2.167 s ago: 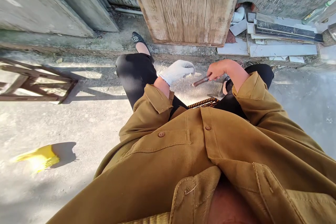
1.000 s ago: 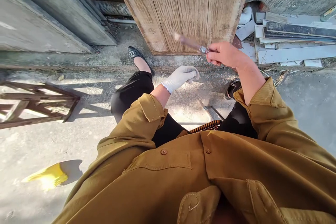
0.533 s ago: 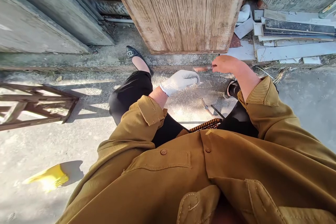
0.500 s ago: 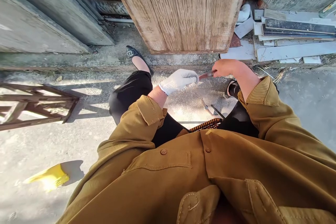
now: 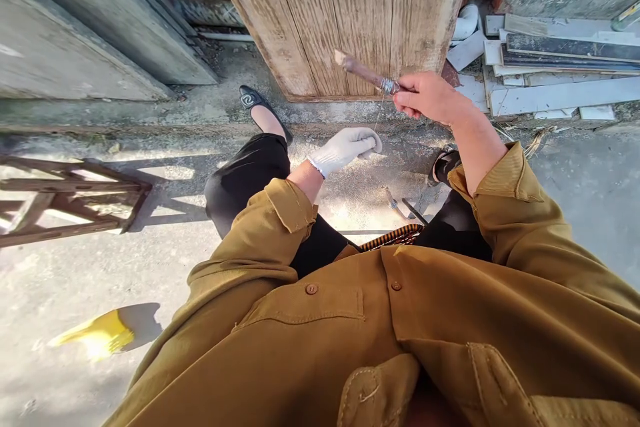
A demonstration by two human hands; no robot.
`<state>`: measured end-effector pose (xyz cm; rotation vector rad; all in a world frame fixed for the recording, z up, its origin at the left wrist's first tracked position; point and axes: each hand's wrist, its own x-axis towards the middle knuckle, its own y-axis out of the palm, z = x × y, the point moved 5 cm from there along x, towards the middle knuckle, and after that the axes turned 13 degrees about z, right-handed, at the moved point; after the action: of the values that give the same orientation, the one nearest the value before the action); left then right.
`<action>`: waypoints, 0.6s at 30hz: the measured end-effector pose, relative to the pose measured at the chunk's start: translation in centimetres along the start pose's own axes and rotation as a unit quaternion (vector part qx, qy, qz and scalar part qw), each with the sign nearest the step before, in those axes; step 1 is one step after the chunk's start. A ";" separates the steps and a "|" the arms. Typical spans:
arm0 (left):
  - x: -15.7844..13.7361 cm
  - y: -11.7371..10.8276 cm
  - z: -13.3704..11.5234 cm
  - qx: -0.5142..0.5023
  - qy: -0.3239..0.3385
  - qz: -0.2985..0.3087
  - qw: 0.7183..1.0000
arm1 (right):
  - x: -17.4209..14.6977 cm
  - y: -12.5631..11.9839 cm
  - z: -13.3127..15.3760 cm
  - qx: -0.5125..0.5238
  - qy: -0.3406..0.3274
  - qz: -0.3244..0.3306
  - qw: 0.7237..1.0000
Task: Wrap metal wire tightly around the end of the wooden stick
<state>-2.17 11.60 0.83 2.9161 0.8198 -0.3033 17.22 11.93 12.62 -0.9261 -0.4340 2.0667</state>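
My right hand (image 5: 430, 99), bare, is closed round one end of a brown wooden stick (image 5: 361, 71). The stick's pale cut end points up and to the left, in front of the plank panel. Silvery wire (image 5: 389, 85) is wound round it just beside my fingers. From this winding a thin strand runs down to my left hand (image 5: 346, 149). That hand wears a white knitted glove and is closed in a pinch on the wire, its fingertips partly hidden. On the ground below lie a short stick piece (image 5: 395, 203) and a dark rod (image 5: 414, 211).
A weathered wooden panel (image 5: 365, 20) leans ahead of me. White and dark boards (image 5: 560, 73) are stacked at the right. A wooden frame (image 5: 75, 197) lies at the left, with a yellow object (image 5: 97, 335) below it. A striped seat edge (image 5: 393, 237) shows between my legs.
My right hand has risen and turned, swinging the stick up and left, away from my left hand. The wire strand now shows between both hands. My left hand has barely moved.
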 end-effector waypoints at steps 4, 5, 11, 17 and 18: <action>-0.3 2.5 -0.8 0.011 0.000 0.107 0.994 | 0.7 0.0 -1.3 -0.122 0.089 -0.038 0.988; -0.6 2.6 -1.0 0.012 0.003 0.118 0.993 | 1.0 0.3 -1.6 -0.163 0.103 -0.035 0.981; -2.1 -0.5 -1.9 0.070 -0.009 0.047 0.996 | 1.6 4.3 -2.4 -0.297 0.138 0.200 0.923; -1.9 -1.7 -1.6 0.108 -0.023 0.025 0.994 | 0.6 7.7 -0.7 -0.192 0.031 0.428 0.883; -1.8 -1.9 -1.5 0.104 -0.022 0.019 0.994 | 0.5 7.6 -0.5 -0.177 0.016 0.432 0.884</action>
<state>-4.40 12.53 2.60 3.0987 0.7691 -0.4737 13.23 7.69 7.63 -1.5767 -0.4324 2.8154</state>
